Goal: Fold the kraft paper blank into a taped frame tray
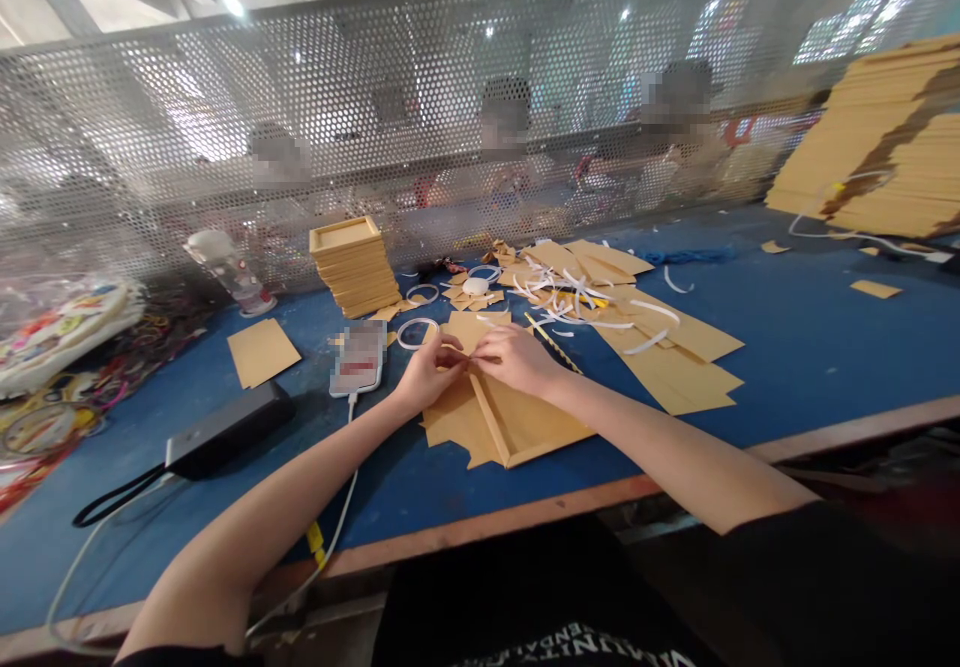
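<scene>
A brown cardboard frame [536, 425] with raised, folded edges lies on the blue table in front of me, its near corner pointing towards me. My left hand [433, 375] pinches the far end of the frame's left edge strip, fingers pressed together. Right beside it, my right hand [517, 355] is closed on the same corner, so the fingertips of both hands almost meet. What exactly sits between the fingertips is too small to make out. Under the frame lies a brown cardboard sheet [446, 425] with a notched outline.
Behind the hands are a stack of finished-looking frames [356, 267], a tape roll [418, 333], white paper strips [570, 292] and flat cardboard sheets [675, 372]. Left stand a phone [358, 357] on a cable, a black power bank [229, 430] and a bottle [232, 272]. A perforated metal screen [375, 97] closes the back.
</scene>
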`<state>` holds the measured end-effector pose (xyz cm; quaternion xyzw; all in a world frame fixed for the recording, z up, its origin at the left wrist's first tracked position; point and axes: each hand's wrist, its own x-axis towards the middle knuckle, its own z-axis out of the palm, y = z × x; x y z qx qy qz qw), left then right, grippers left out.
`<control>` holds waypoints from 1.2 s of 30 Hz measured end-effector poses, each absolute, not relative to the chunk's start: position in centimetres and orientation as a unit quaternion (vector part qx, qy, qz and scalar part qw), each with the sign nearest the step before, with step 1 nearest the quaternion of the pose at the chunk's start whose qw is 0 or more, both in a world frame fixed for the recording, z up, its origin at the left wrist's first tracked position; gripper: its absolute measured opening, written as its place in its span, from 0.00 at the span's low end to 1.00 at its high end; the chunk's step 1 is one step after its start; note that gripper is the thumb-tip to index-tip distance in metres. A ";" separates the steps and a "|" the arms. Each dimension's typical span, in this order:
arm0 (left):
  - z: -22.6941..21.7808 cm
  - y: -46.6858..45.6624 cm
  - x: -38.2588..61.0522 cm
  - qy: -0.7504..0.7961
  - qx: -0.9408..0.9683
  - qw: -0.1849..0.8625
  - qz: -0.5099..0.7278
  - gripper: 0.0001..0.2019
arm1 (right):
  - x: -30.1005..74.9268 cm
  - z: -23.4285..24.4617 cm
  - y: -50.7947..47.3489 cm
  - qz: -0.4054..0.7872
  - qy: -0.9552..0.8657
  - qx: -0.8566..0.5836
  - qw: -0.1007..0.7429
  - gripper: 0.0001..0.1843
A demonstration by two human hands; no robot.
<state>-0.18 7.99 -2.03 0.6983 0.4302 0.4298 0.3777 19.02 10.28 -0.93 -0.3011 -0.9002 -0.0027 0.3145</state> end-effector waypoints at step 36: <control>-2.1 8.5 -0.3 0.463 0.692 0.348 0.430 0.10 | 23.0 0.7 12.1 0.035 -0.802 -0.511 0.309 0.08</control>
